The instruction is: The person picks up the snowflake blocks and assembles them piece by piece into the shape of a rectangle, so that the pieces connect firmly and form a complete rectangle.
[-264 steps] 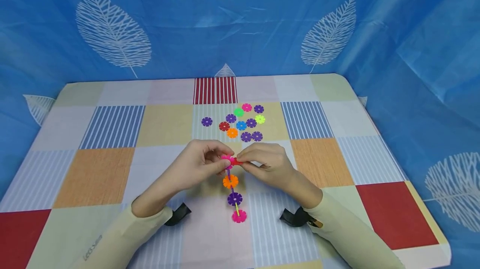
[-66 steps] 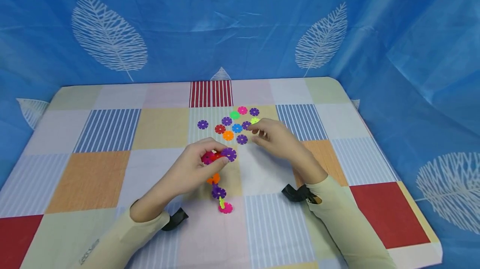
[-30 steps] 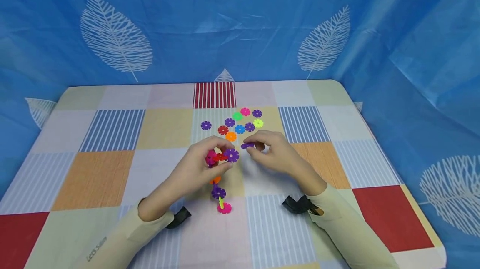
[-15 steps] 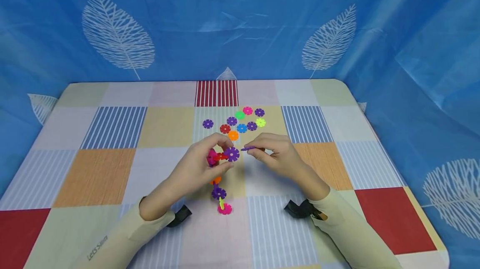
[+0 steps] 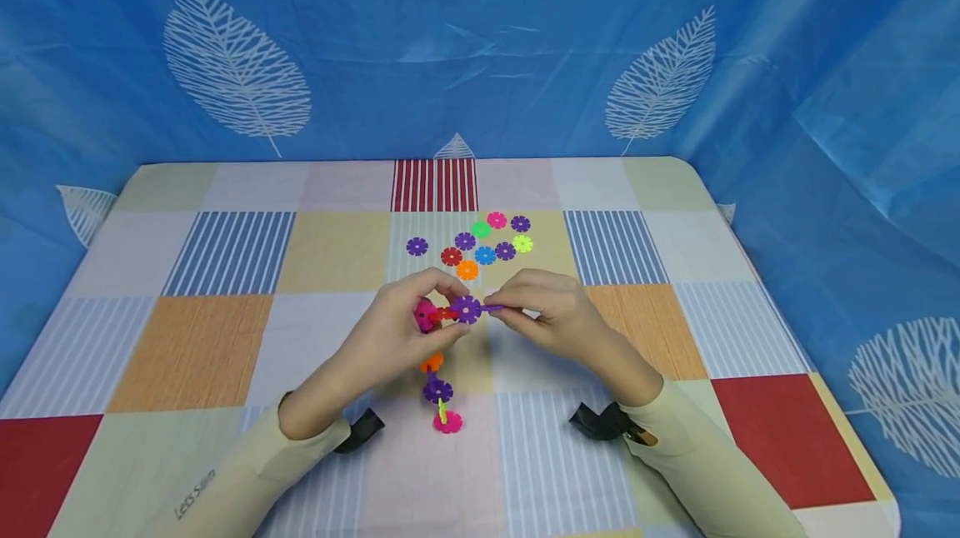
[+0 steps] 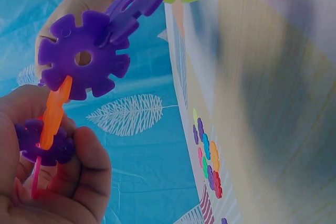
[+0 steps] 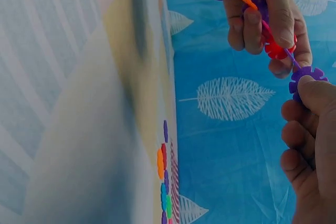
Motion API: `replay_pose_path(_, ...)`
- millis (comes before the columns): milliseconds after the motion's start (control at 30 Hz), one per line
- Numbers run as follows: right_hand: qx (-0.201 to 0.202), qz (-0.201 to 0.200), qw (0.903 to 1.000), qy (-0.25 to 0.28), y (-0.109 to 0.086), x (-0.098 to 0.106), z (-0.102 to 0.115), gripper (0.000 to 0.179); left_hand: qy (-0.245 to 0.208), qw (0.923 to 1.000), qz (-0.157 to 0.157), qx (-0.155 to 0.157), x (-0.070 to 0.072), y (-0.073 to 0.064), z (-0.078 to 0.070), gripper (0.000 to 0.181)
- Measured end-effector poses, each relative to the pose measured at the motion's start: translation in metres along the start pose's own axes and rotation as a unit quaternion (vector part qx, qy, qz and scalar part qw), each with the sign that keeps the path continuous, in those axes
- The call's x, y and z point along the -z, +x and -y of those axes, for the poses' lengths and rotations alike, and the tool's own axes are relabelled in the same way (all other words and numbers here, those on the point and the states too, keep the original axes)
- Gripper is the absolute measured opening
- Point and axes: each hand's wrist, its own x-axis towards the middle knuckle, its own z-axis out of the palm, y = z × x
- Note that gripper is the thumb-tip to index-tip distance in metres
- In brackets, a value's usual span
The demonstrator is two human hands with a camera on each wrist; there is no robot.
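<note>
My left hand holds a chain of slotted snowflake discs between thumb and fingers. A purple disc at the chain's upper end faces up beside the fingertips, with a red disc and a pink disc behind it. Below the hand hang an orange disc, a purple one, a yellow-green one and a pink one. My right hand pinches another purple disc. Its edge meets the end disc's edge; whether the slots interlock I cannot tell.
Loose discs lie flat on the patchwork tablecloth beyond my hands, among them a red disc, an orange disc, a blue disc and several purple ones. A blue leaf-patterned curtain stands behind the table.
Earlier my right hand held a red disc at the chain; a purple disc now follows it there. The right hand then took another purple disc from the loose ones and brought it left to the chain.
</note>
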Motion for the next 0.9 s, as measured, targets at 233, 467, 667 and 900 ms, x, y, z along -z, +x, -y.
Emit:
replay_pose_path(233, 0.068, -0.026, 0.997, -0.025, 0.001, -0.005, 0.003, 0.013, -0.023, 0.9997, 0.005, -0.007, -0.001, -0.002, -0.001, 0.041)
replay_pose_path(467, 0.107, -0.044, 0.9928, -0.03, 0.004, -0.008, 0.009, 0.014, -0.041, 0.9981, 0.011, -0.044, -0.001, -0.003, -0.002, 0.036)
replay_pose_path(667, 0.114, -0.048, 0.9917, -0.035, 0.003, -0.009, 0.012, 0.015, -0.049, 0.9966, 0.012, -0.065, -0.002, -0.003, -0.001, 0.034)
replay_pose_path(900, 0.121, -0.041, 0.9913, -0.031, 0.001, -0.012, 0.012, 0.015, -0.04, 0.9954, 0.009, -0.086, -0.007, -0.003, -0.002, 0.034)
